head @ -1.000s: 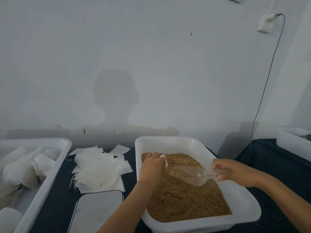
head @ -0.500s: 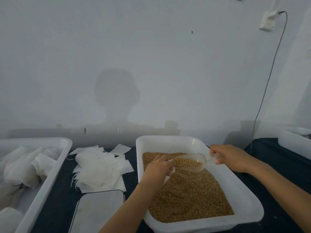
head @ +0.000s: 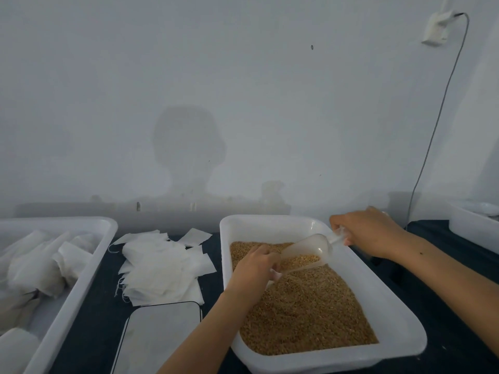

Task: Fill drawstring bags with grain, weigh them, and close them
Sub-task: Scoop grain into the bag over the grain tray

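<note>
Right hand: the right hand [head: 367,231] sits at about 2 o'clock over the far right rim of the tub, fingers curled round the handle of a clear plastic scoop [head: 306,252]
Scoop: tilted, handle high toward 2 o'clock and mouth low toward 8 o'clock; a layer of grain lies in its lower part, and its mouth meets the left hand
Left hand: the left hand [head: 255,268] is over the grain near the tub's left wall, fingers curled round a small white drawstring bag [head: 275,275]; only a scrap of the bag's white cloth shows under the fingers, so how full it is cannot be told
Grain: golden-brown grain [head: 305,311] covers the floor of the white rectangular plastic tub [head: 394,309], which stands at 5 o'clock on a dark table [head: 97,306]
Empty bags: a loose heap of flat white cloth bags [head: 159,265] lies at 9 o'clock of the tub, just beside it on the table
Left tray: a white plastic tray [head: 81,287] at the far 9 o'clock edge holds white bundles [head: 35,268], blurred
Near edge: a flat white panel with a dark border [head: 159,338] lies at 7 o'clock, just below the heap
Right edge: part of another white container [head: 472,230] shows at 3 o'clock
Wall: a thin grey cable [head: 442,109] runs down the pale wall from a white plug [head: 437,28] at 1 o'clock
</note>
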{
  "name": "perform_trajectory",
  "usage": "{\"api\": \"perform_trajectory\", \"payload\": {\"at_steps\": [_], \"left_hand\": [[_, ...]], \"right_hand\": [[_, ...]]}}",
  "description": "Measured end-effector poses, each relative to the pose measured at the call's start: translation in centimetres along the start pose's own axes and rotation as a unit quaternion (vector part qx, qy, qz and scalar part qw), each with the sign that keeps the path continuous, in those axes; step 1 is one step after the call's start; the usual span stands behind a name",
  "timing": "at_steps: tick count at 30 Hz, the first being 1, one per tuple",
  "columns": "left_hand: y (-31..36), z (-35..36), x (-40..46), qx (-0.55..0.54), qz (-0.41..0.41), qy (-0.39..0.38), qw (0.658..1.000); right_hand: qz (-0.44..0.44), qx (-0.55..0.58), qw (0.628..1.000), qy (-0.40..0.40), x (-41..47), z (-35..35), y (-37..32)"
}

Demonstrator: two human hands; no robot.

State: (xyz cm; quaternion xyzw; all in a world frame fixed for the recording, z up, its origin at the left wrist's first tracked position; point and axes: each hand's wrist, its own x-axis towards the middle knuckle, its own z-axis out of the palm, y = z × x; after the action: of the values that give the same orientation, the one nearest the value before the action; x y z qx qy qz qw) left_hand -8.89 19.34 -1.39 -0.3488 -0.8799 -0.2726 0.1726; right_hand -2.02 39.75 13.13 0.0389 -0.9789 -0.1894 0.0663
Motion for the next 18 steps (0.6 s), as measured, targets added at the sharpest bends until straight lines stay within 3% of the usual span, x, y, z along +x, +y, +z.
{"api": "perform_trajectory", "payload": {"at_steps": [6,9,13,18], "left_hand": [[0.0,-0.2,0.0,-0.015,-0.01,0.001,1.0],[0.3,-0.6,-0.1,-0.02,-0.02,-0.008,1.0],[0.7,-1.1,-0.2,-0.028,-0.034,-0.009,0.999],[0.5,-1.2,0.0,-0.08,-0.1,-0.011,0.992]], "right_hand": [[-0.034,-0.059,0.995,0.072,0.2,-0.8,-0.5],[-0.021,-0.061,0.996,0.067,0.0,-0.7,-0.5],[0.036,-0.008,0.999,-0.025,-0.9,0.3,-0.2],[0.106,0.108,0.976,-0.154,-1.8,4.9,-2.7]]}}
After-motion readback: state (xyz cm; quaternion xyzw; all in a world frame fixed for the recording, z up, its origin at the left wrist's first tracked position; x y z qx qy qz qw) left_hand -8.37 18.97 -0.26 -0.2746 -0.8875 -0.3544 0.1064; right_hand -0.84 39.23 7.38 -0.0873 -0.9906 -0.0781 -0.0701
